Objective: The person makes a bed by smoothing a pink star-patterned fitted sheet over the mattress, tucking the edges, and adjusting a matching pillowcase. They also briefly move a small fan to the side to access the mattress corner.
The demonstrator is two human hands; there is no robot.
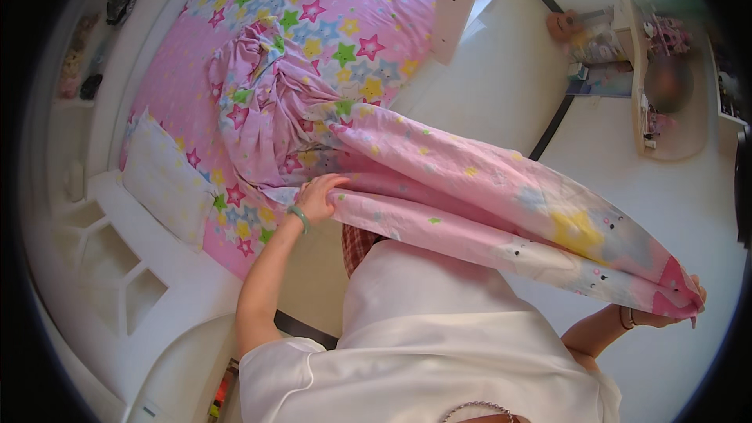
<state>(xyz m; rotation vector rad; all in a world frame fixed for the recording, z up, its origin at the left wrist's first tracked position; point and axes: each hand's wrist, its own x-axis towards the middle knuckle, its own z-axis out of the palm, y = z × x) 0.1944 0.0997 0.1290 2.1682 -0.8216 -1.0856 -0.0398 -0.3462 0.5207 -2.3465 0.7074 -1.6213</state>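
White clothing [423,329] fills the view at six o'clock, closest to the lens, and both forearms rise from it. We see a pink quilt cover [470,188] printed with stars drawn out in a long band from the bed [188,70] at eleven o'clock toward four o'clock, off the mattress and above the pale floor [689,211]; we judge that it is held taut between two points so that the cloth hangs flat and its edges line up. Our left hand [319,197], with a green bangle at the wrist, lies near the centre on the band's lower edge, fingers curled over the fabric and thumb beneath, closed upon a fold. Our right hand [675,309], at four o'clock, pinches the far corner with fingers pressed together, the cloth bunched in the grasp. Bunched cloth remains heaped on the mattress, beside a pale pillow [160,176] at nine o'clock. Shelves with small objects [619,47] stand at two o'clock.
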